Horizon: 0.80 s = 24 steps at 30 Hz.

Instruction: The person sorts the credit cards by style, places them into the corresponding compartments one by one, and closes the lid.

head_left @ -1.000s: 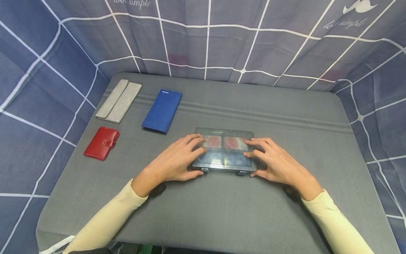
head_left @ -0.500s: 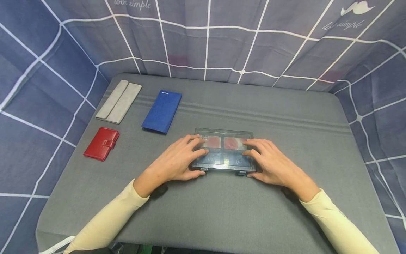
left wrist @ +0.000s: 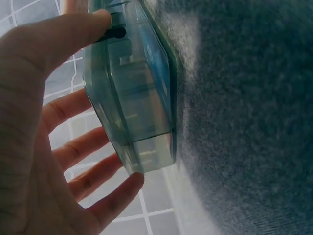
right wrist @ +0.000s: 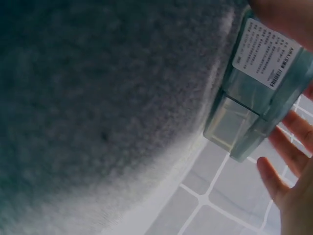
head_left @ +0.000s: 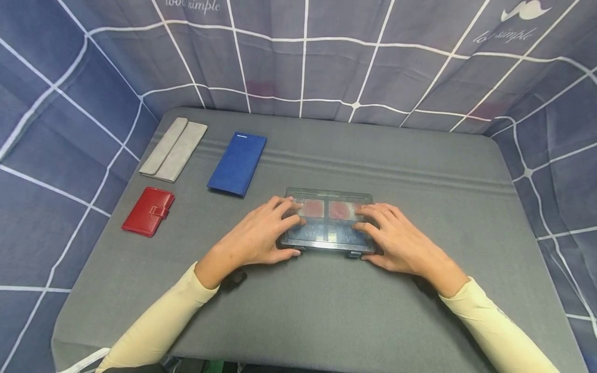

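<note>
A clear, greenish plastic case [head_left: 327, 246] with two front latches lies closed on the table. Pinkish rounded shapes and blue panels marked VIP show through its lid. My left hand [head_left: 268, 230] holds its left end, fingers over the lid and thumb at the left front latch [left wrist: 116, 33]. At the right end my right hand [head_left: 398, 238] holds it in the same manner, its thumb near the right latch [head_left: 354, 254]. A white printed label [right wrist: 266, 53] is on the case's front side in the right wrist view.
Left of the case, a blue folder [head_left: 238, 163] lies on the grey table [head_left: 298, 311]. Farther left are a beige flap pouch [head_left: 173, 150] and a red wallet [head_left: 148, 211] with a strap. A gridded curtain [head_left: 336, 67] surrounds the table's back and sides.
The right hand has shifted slightly left, bringing its thumb closer to the right latch. My left thumb has slid a little to the right. The case has hardly moved.
</note>
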Each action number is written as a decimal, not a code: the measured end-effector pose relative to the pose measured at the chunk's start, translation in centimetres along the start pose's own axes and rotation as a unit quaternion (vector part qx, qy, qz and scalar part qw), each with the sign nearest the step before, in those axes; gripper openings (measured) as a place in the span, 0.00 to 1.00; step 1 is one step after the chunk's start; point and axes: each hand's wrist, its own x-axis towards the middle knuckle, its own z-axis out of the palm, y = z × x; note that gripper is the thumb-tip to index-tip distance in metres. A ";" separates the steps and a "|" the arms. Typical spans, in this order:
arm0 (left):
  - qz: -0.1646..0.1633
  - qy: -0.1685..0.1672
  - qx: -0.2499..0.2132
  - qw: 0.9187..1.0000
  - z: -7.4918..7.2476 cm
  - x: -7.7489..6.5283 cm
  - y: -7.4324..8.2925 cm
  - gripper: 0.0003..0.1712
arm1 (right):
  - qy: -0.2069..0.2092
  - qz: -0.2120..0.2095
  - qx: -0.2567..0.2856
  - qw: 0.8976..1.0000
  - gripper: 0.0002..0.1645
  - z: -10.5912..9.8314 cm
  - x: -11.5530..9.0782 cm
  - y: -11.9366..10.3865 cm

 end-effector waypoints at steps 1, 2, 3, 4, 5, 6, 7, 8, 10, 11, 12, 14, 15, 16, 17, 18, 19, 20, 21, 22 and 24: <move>-0.003 -0.001 -0.005 1.000 0.0 0.0 0.0 0.33 | 0.002 -0.004 0.000 1.000 0.42 0.1 0.0 0.0; -0.006 -0.002 -0.010 1.000 0.0 0.0 -0.1 0.33 | 0.006 -0.011 0.000 1.000 0.42 0.1 0.1 0.0; -0.009 -0.002 -0.014 1.000 0.0 0.0 -0.1 0.34 | 0.010 -0.017 0.002 1.000 0.42 0.2 0.1 0.0; -0.011 -0.002 -0.018 1.000 0.0 0.0 -0.2 0.35 | 0.012 -0.023 0.003 1.000 0.41 0.3 0.2 0.0; -0.012 -0.001 -0.020 1.000 0.1 -0.1 -0.3 0.36 | 0.015 -0.029 0.004 0.999 0.41 0.4 0.3 0.0; -0.012 -0.001 -0.022 1.000 0.1 -0.1 -0.3 0.36 | 0.017 -0.037 0.003 0.999 0.41 0.5 0.4 0.0; -0.012 -0.001 -0.022 1.000 0.1 -0.1 -0.3 0.37 | 0.018 -0.044 0.002 0.999 0.40 0.5 0.5 0.0; -0.012 -0.001 -0.022 1.000 0.1 -0.1 -0.4 0.37 | 0.019 -0.052 0.000 0.998 0.40 0.6 0.6 0.0; -0.011 -0.002 -0.023 1.000 0.1 -0.1 -0.5 0.37 | 0.019 -0.064 -0.004 0.998 0.40 0.6 0.8 -0.1; -0.012 -0.002 -0.025 1.000 0.1 -0.1 -0.5 0.38 | 0.019 -0.070 -0.008 0.997 0.41 0.6 0.8 -0.1; -0.013 -0.004 -0.026 1.000 0.1 -0.1 -0.5 0.38 | 0.019 -0.075 -0.012 0.997 0.41 0.6 0.9 -0.1; -0.014 -0.006 -0.029 0.999 0.1 -0.1 -0.6 0.38 | 0.018 -0.083 -0.017 0.996 0.41 0.6 1.0 -0.1; -0.014 -0.007 -0.030 0.999 0.1 -0.1 -0.6 0.38 | 0.016 -0.087 -0.020 0.996 0.41 0.5 1.0 -0.1; -0.014 -0.009 -0.032 0.999 0.1 -0.1 -0.6 0.39 | 0.012 -0.091 -0.023 0.996 0.41 0.4 1.0 -0.1; -0.014 -0.009 -0.033 0.999 0.1 -0.1 -0.6 0.39 | 0.008 -0.093 -0.024 0.995 0.41 0.4 1.0 -0.1; -0.015 -0.010 -0.034 0.999 0.1 -0.1 -0.6 0.39 | 0.003 -0.095 -0.024 0.995 0.41 0.3 1.0 -0.2; -0.015 -0.011 -0.036 0.999 0.1 -0.2 -0.6 0.39 | -0.002 -0.096 -0.025 0.995 0.41 0.1 1.0 -0.2; -0.015 -0.012 -0.038 0.999 0.1 -0.2 -0.6 0.39 | -0.007 -0.096 -0.025 0.995 0.41 0.0 1.0 -0.2; -0.015 -0.012 -0.039 0.999 0.1 -0.2 -0.6 0.39 | -0.011 -0.094 -0.025 0.995 0.41 0.0 1.0 -0.3; -0.015 -0.011 -0.041 0.999 0.1 -0.2 -0.6 0.39 | -0.014 -0.093 -0.026 0.995 0.41 -0.1 1.0 -0.3; -0.014 -0.010 -0.044 0.999 0.1 -0.2 -0.6 0.39 | -0.014 -0.090 -0.027 0.995 0.40 0.0 1.1 -0.4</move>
